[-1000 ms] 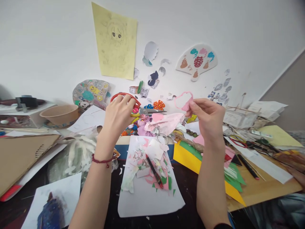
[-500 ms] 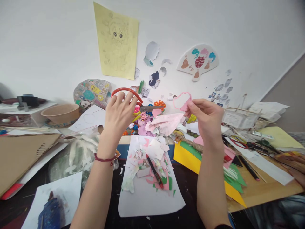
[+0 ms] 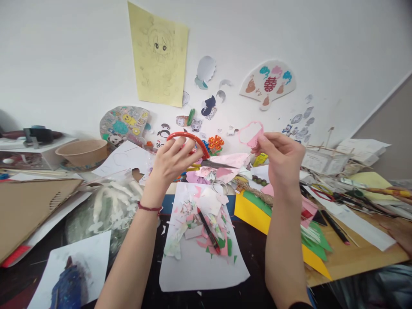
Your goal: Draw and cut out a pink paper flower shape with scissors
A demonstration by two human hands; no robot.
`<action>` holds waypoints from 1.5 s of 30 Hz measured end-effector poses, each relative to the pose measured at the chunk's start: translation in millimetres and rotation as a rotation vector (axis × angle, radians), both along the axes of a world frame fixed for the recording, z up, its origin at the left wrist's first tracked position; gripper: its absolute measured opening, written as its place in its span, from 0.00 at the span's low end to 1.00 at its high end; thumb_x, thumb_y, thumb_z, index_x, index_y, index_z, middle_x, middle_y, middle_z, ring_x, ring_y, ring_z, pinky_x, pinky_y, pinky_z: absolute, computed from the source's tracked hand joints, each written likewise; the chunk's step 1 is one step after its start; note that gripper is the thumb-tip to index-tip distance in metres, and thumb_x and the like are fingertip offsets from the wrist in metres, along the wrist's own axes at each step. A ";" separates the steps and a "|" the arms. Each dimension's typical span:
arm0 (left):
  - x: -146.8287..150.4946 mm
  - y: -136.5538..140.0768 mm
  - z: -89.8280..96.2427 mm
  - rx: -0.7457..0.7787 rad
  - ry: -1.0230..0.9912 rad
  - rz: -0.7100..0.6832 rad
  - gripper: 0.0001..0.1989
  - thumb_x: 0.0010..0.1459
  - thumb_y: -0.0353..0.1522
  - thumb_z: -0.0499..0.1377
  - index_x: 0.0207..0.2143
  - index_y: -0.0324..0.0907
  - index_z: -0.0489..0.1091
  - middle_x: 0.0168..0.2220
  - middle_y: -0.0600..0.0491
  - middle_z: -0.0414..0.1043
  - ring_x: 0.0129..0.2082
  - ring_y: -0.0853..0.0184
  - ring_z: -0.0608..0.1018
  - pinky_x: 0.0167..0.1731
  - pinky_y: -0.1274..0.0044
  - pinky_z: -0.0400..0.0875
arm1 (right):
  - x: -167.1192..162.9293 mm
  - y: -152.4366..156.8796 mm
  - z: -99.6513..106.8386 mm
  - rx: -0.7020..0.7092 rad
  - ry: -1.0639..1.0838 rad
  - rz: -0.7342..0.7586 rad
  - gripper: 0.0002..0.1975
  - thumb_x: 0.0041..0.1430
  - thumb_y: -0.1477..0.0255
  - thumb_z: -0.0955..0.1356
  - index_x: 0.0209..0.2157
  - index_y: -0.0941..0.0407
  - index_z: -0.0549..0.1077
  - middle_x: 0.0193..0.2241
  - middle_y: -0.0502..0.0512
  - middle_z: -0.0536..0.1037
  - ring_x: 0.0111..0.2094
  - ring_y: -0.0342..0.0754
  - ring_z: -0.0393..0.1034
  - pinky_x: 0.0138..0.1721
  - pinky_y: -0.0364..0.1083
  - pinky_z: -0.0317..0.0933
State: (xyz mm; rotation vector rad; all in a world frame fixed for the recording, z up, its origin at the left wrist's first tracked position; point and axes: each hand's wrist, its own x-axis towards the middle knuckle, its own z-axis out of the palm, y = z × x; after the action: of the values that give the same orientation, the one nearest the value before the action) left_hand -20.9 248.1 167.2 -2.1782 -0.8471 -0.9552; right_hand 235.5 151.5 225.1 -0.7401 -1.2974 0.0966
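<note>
In the head view, my left hand (image 3: pixel 175 159) grips a pair of scissors (image 3: pixel 204 148) by its red handles. The blades point right and look closed. Just under the blades shows a small pink scrap (image 3: pixel 224 174); I cannot tell if it touches them. My right hand (image 3: pixel 280 154), raised at the right, pinches a thin pink paper outline (image 3: pixel 249 134) between thumb and fingers. That outline is an irregular ring with an open middle. Below and between my hands, a white sheet (image 3: pixel 202 274) carries pink, green and white paper scraps (image 3: pixel 222 227) and a dark pen (image 3: pixel 207 229).
Pink patterned paper (image 3: pixel 236 161) and orange craft flowers (image 3: pixel 215 143) lie by the wall. A clay-coloured bowl (image 3: pixel 82 152), cardboard (image 3: pixel 32 210) and a blue bottle (image 3: pixel 67 287) are at left. Yellow card (image 3: pixel 252 212) and a black pen (image 3: pixel 336 227) lie at right.
My left hand has moved right and down with the scissors. The pink scrap near the blades is lower and further right. My right hand and the outline have shifted slightly right.
</note>
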 end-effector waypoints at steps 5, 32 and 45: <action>9.7 3.7 -10.0 0.017 -0.183 0.060 0.16 0.65 0.26 0.47 0.47 0.51 0.69 0.49 0.43 0.73 0.50 0.55 0.73 0.47 0.60 0.63 | 2.4 1.8 -0.1 -0.003 0.022 -0.039 0.03 0.54 0.71 0.74 0.30 0.56 0.80 0.22 0.49 0.78 0.22 0.41 0.71 0.25 0.42 0.65; 10.9 38.9 -72.7 -0.083 0.138 -0.012 0.16 0.63 0.23 0.47 0.45 0.45 0.70 0.45 0.43 0.74 0.43 0.58 0.73 0.43 0.65 0.66 | -6.1 0.5 1.9 0.092 0.073 -0.084 0.02 0.53 0.72 0.74 0.28 0.55 0.79 0.18 0.46 0.76 0.19 0.41 0.70 0.21 0.42 0.60; 18.4 36.0 -51.7 -0.083 0.079 0.088 0.19 0.56 0.36 0.61 0.48 0.38 0.69 0.54 0.37 0.67 0.53 0.45 0.68 0.52 0.59 0.64 | -4.3 1.3 1.9 0.099 0.061 -0.119 0.03 0.52 0.72 0.74 0.28 0.56 0.79 0.17 0.46 0.75 0.17 0.41 0.69 0.20 0.42 0.60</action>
State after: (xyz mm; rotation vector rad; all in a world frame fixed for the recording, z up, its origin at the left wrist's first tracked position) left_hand -2.5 284.1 115.6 -2.2133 -0.9516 -0.7982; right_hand 231.3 152.8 227.0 -0.7225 -1.1890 -0.0400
